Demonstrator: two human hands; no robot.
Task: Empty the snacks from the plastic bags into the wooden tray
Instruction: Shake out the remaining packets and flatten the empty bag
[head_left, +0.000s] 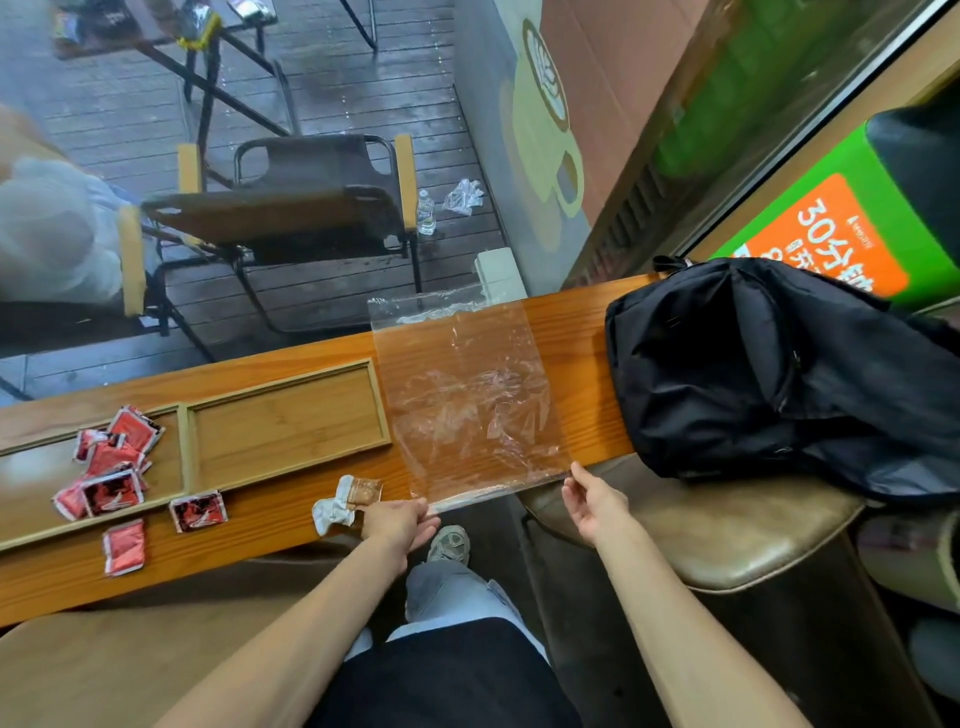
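Running across the frame is a long glossy orange-wood surface (571, 322), with a floppy black fabric backpack (769, 364) slumped at its right end. Left sits the flat rectangular wooden tray (285, 431), two shallow compartments: crinkly red foil snack packets (111, 467) piled in the left one, a few spilled just outside. Between tray and backpack lies a clear wrinkly plastic bag (467, 400), flat. Left hand (397, 522) fingers pinch its near edge, right hand (597, 506) fingers nip the near right corner.
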